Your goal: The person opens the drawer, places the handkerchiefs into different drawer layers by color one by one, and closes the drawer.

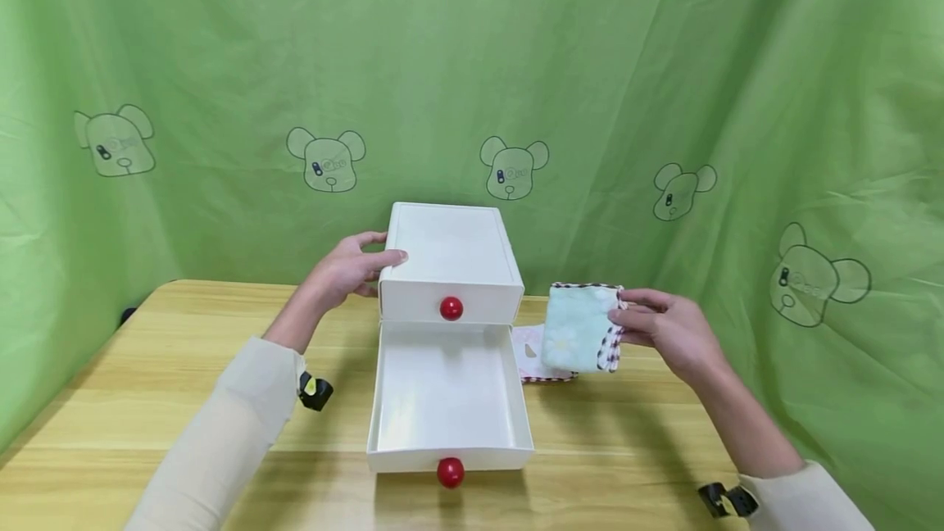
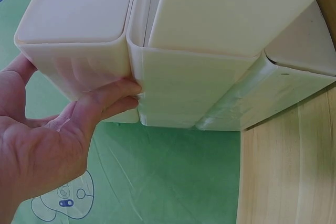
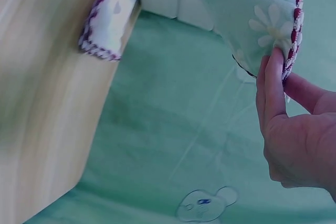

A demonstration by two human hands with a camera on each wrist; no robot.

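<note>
A white two-drawer cabinet (image 1: 453, 244) stands on the table, its upper drawer closed and its lower drawer (image 1: 450, 400) pulled out toward me. Each drawer front has a red round knob (image 1: 451, 308). My left hand (image 1: 350, 269) rests on the cabinet's upper left side, thumb over the top edge and fingers against the side wall. My right hand (image 1: 667, 330) pinches a folded mint-green towel (image 1: 578, 326) by its right edge, which has dark checked trim. A white flower shows on this towel in the right wrist view. Partly hidden behind it lies a pale pink folded towel (image 1: 528, 351).
The wooden table (image 1: 192, 400) ends at a back edge against a green curtain (image 1: 413, 64) printed with bear faces. The curtain also hangs along both sides. Small black devices (image 1: 315, 392) sit at both sleeve cuffs.
</note>
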